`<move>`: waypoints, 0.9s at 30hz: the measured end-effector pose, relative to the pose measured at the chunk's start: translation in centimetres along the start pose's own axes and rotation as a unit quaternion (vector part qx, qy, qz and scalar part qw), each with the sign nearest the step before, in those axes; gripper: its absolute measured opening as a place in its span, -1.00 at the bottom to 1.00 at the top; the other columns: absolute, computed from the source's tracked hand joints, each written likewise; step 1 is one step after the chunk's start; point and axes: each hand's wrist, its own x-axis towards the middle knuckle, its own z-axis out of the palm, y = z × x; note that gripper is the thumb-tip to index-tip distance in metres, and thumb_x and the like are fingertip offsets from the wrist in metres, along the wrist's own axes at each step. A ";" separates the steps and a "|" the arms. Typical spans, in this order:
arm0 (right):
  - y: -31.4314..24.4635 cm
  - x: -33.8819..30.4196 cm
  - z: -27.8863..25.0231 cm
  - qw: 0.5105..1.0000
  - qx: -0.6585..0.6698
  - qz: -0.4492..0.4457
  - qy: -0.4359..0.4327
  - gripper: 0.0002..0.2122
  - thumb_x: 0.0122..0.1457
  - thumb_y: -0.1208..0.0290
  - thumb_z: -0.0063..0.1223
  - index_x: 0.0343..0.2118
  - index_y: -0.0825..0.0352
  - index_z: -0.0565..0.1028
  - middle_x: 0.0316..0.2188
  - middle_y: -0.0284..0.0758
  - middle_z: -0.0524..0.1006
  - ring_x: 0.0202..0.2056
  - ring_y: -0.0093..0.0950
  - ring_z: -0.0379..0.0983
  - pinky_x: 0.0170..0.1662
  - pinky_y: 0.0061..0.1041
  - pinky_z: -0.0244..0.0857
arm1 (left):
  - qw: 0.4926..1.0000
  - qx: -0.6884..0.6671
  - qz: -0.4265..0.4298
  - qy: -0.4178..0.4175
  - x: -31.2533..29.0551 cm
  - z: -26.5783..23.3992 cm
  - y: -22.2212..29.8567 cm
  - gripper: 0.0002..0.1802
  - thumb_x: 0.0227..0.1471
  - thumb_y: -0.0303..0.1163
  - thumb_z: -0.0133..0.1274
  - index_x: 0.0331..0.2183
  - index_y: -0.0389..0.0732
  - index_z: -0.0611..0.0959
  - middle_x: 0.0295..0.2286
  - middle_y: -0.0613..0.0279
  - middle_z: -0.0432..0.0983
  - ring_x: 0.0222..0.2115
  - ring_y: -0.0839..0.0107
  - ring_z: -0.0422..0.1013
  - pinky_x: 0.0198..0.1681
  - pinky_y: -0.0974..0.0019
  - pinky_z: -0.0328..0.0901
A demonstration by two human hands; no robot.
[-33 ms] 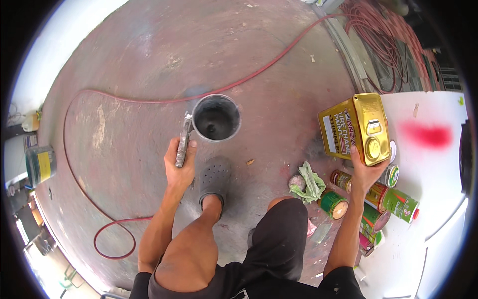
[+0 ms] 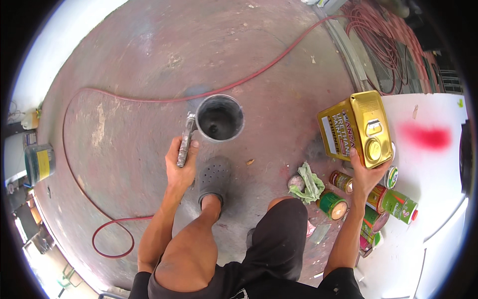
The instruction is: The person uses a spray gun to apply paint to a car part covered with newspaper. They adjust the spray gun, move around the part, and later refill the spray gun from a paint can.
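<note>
My left hand [image 2: 180, 163] is closed round the paint-smeared metal handle of what looks like a spray gun [image 2: 185, 144]. Its open grey cup [image 2: 199, 130] sits at the upper end, with a dark inside; I cannot tell how much liquid it holds. In my right hand [image 2: 367, 175] is a gold rectangular metal can [image 2: 343, 130], gripped at its near end and tilted. Its top, with a round cap and a carry handle, faces right. The can is held up over the floor, well apart from the cup.
Several paint tins [image 2: 332, 205] stand on the right below my right forearm, beside a crumpled green cloth [image 2: 312, 183]. A red hose [image 2: 259, 72] curves over the floor. At right is a white panel [image 2: 420, 167] with a red paint patch. A dark bucket [image 2: 36, 164] stands far left.
The cup and handle have shifted slightly to the right. The gold can has moved up a touch. Both hands keep their hold.
</note>
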 end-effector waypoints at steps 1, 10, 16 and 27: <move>-1.5 0.1 -0.5 0.999 -0.027 -0.032 -0.019 0.05 -0.01 0.48 0.72 0.49 0.47 0.17 0.30 -0.12 0.43 0.30 -0.29 0.45 0.43 -0.23 0.35 | 1.000 -0.012 -0.006 -0.010 -0.2 0.4 0.7 -0.63 0.45 -0.19 0.33 0.04 -0.29 0.72 -0.40 0.41 0.50 -0.36 0.57 0.33 -0.25 0.35 0.33; -10.2 1.9 -0.4 0.942 -0.134 -0.255 -0.170 0.24 -0.16 0.20 0.77 0.54 0.45 0.13 0.34 -0.09 0.41 0.34 -0.19 0.44 0.41 -0.11 0.37 | 0.998 -0.022 -0.017 -0.058 -1.4 2.2 2.0 -0.49 0.41 -0.13 0.36 0.17 -0.30 0.73 -0.30 0.16 0.69 -0.31 0.42 0.52 -0.15 0.25 0.46; -11.6 2.5 0.3 0.895 -0.153 -0.355 -0.225 0.25 -0.17 0.17 0.86 0.55 0.29 0.17 0.44 0.05 0.42 0.43 0.06 0.41 0.46 0.08 0.34 | 0.997 0.004 -0.016 -0.080 -1.8 2.6 2.2 -0.52 0.42 -0.18 0.35 0.17 -0.31 0.72 -0.28 0.23 0.69 -0.27 0.50 0.49 -0.13 0.30 0.44; -13.5 2.9 0.8 0.835 -0.219 -0.442 -0.244 0.12 -0.04 0.13 0.78 0.53 0.19 0.21 0.38 0.00 0.51 0.36 0.15 0.49 0.47 0.31 0.26 | 0.996 0.014 0.038 -0.082 -2.0 3.1 2.0 -0.54 0.39 -0.21 0.36 0.16 -0.27 0.72 -0.29 0.13 0.70 -0.29 0.42 0.54 -0.13 0.23 0.46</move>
